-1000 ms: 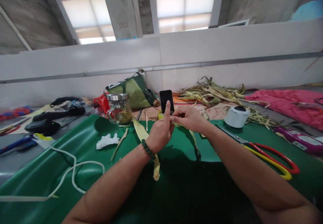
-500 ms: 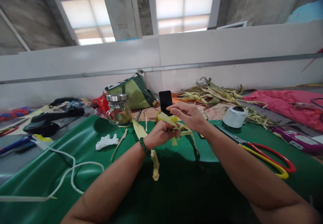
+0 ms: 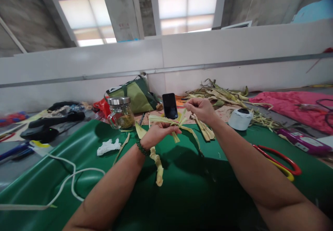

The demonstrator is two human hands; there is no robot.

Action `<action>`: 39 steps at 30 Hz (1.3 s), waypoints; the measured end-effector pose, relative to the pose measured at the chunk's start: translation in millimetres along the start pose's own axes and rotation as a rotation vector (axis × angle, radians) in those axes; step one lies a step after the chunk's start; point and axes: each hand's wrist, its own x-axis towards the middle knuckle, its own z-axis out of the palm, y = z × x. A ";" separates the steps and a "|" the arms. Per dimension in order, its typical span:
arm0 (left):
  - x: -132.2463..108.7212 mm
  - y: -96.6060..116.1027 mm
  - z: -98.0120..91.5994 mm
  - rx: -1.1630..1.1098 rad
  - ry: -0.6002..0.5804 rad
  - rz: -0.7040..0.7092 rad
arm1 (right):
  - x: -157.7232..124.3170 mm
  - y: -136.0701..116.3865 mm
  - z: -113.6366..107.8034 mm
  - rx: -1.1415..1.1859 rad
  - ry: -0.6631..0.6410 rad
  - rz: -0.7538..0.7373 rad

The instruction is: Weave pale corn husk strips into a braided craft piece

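Observation:
My left hand (image 3: 155, 133), with a green bead bracelet at the wrist, is closed on a bunch of yellow-green leaf strips (image 3: 166, 121) held above the green mat (image 3: 78, 161). One long strip (image 3: 157, 163) hangs down from it onto the mat. My right hand (image 3: 201, 108) is raised a little higher and to the right, its fingers pinched on the upper end of a strip from the same bunch. A black phone (image 3: 170, 105) stands upright just behind both hands.
A lidded glass jar (image 3: 120, 113) and a green bag (image 3: 135, 93) stand at the back left. A pile of dried leaves (image 3: 223, 97), a white tape roll (image 3: 240, 119), red-and-yellow scissors (image 3: 279, 159) and pink cloth (image 3: 293, 102) lie right. White cord (image 3: 65, 186) and crumpled tissue (image 3: 108, 146) lie left.
My left thumb has come off the phone and the hand has closed on the strips. My right hand has risen and pulled a strip up and to the right.

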 end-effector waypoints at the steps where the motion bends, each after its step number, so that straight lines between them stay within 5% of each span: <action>1: 0.6 -1.0 -1.1 -0.016 0.024 -0.009 | 1.0 1.3 -1.1 0.041 0.000 0.039; 5: 4.3 -6.7 -6.1 -0.081 0.129 -0.025 | -2.3 -4.2 -0.8 0.160 -0.234 0.243; 8: 5.6 -8.7 -7.8 -0.087 0.136 -0.024 | -8.9 -13.3 4.6 0.147 -0.392 0.196; 12: 4.3 -5.7 -6.5 -0.107 0.119 -0.031 | -11.4 -15.0 10.8 0.161 -0.292 0.091; 21: 2.0 6.6 -4.0 -0.319 0.184 -0.167 | -8.1 -3.7 14.0 0.274 -0.080 0.194; 29: 0.2 10.7 -7.6 -0.314 0.238 -0.092 | 6.8 11.0 -2.9 0.402 0.203 0.251; 31: 1.2 7.7 -7.9 -0.279 0.256 -0.071 | 6.6 9.1 -5.3 0.427 0.147 0.310; 35: 2.5 3.0 -5.8 -0.233 0.223 -0.070 | -4.8 -3.6 9.7 0.342 -0.218 0.287; 39: 2.7 2.9 -4.1 -0.202 0.168 -0.076 | -9.9 -5.9 22.6 0.277 -0.061 0.185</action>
